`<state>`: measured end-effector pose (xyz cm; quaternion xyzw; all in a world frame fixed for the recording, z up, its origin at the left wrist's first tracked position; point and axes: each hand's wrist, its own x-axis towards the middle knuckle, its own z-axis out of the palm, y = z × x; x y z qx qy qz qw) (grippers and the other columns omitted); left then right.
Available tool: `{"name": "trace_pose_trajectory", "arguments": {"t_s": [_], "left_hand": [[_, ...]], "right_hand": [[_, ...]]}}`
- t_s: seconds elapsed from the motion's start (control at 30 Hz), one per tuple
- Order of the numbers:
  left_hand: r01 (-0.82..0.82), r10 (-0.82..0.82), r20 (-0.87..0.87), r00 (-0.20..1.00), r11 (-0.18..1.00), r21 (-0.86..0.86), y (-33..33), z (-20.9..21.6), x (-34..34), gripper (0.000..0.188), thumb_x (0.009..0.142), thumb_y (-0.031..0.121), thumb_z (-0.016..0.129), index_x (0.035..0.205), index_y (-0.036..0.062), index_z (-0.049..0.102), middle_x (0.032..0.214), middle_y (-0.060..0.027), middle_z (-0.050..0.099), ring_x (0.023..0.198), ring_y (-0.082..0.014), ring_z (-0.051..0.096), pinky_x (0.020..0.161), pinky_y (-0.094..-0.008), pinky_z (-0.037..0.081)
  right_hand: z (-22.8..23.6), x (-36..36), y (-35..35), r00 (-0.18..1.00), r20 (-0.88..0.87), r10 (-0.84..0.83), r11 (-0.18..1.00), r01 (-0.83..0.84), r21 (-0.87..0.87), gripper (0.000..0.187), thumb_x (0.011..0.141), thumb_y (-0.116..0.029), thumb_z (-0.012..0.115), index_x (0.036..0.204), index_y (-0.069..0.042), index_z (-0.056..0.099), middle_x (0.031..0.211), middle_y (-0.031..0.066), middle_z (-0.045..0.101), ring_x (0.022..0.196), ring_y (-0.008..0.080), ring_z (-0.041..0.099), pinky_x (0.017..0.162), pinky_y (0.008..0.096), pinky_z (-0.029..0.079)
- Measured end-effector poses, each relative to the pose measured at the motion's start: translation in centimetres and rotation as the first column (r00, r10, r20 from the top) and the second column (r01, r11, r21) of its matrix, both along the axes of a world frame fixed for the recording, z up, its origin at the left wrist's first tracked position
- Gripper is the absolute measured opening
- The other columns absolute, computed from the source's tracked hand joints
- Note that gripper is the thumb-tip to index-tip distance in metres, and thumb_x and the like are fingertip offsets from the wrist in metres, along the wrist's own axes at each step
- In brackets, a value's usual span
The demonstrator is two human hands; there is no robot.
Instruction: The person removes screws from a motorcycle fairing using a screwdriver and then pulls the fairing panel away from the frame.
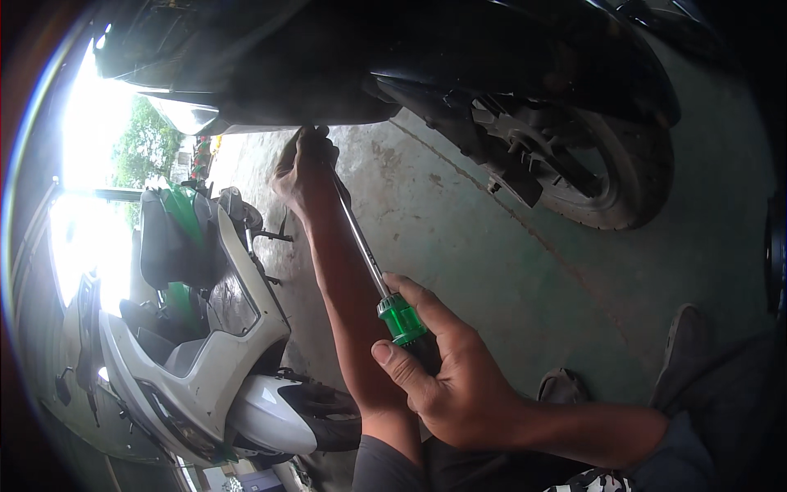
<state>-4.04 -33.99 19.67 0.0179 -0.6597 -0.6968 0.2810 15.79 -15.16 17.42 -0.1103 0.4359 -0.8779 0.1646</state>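
Observation:
In my right hand is a screwdriver with a clear green and black handle and a long metal shaft. The thumb and forefinger close around the handle. Its shaft slants up and left, and the far end meets my left hand, where the tip is hidden. That left hand is closed, raised against the lower edge of a dark scooter body. What its fingers grip there is out of sight. My left forearm runs behind the screwdriver handle.
The dark scooter's wheel stands at the right on a grey-green floor. To the left is a white scooter with a dark seat. Two dark shoes show at the lower right. Bright daylight comes in at the upper left.

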Motion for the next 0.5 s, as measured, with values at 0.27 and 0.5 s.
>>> {"name": "trace_pose_trajectory", "arguments": {"t_s": [0.27,0.5], "left_hand": [[0.039,-0.037,0.068,0.997,0.999,-0.022,0.2,-0.8,-0.6,0.024,0.089,0.010,0.069,0.099,-0.0112,0.065,0.083,-0.0134,0.067,0.058,-0.0109,0.053,0.054,-0.0230,0.043],[0.029,-0.020,0.124,0.992,0.997,-0.071,0.5,-0.2,0.4,0.024,0.089,0.010,0.069,0.098,-0.0119,0.065,0.081,-0.0128,0.066,0.057,-0.0114,0.054,0.053,-0.0233,0.043]], "right_hand": [[1.0,-1.2,1.8,0.980,0.137,0.141,0.977,-0.116,-0.176,0.056,0.098,-0.019,0.059,0.143,0.004,0.035,0.095,0.0089,0.061,0.063,0.0050,0.055,0.055,0.0218,0.045],[-0.2,-0.9,2.1,0.991,0.063,0.115,0.988,-0.108,-0.108,0.061,0.097,-0.016,0.055,0.145,0.010,0.027,0.089,0.0218,0.063,0.074,0.0228,0.064,0.068,0.0350,0.048]]}}
